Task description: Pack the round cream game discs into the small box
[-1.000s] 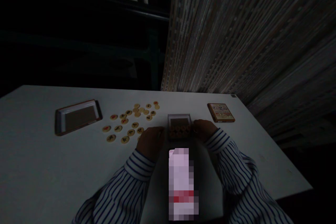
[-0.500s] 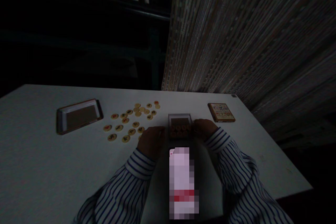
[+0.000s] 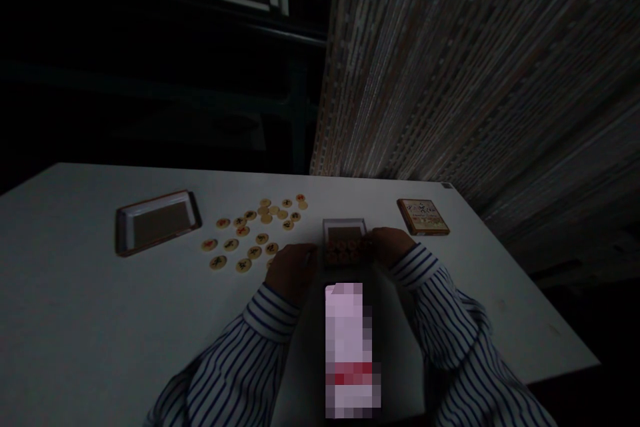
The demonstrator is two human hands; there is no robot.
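Note:
Between my hands stands a small open box (image 3: 344,221) with several round Chinese chess pieces (image 3: 342,252) in rows in its near part. My right hand (image 3: 391,247) is closed at the box's right wall, fingertips at its edge. My left hand (image 3: 293,271) curls beside the left wall; its fingers are in deep shadow, and whether they touch the box is unclear. Loose Chinese chess pieces (image 3: 255,252) with red or dark characters lie scattered to the left, some partly behind my left hand.
On the white table (image 3: 150,307), a shallow tray-like lid (image 3: 159,220) lies at the left, and a flat printed box (image 3: 425,217) at the right. A lit phone screen (image 3: 345,327), pixelated, is close in front of me. A beaded curtain (image 3: 400,67) hangs behind the table.
The view has shifted slightly, so the table things appear a little lower and further right. Both hands stay by the box, and the loose pieces keep their layout.

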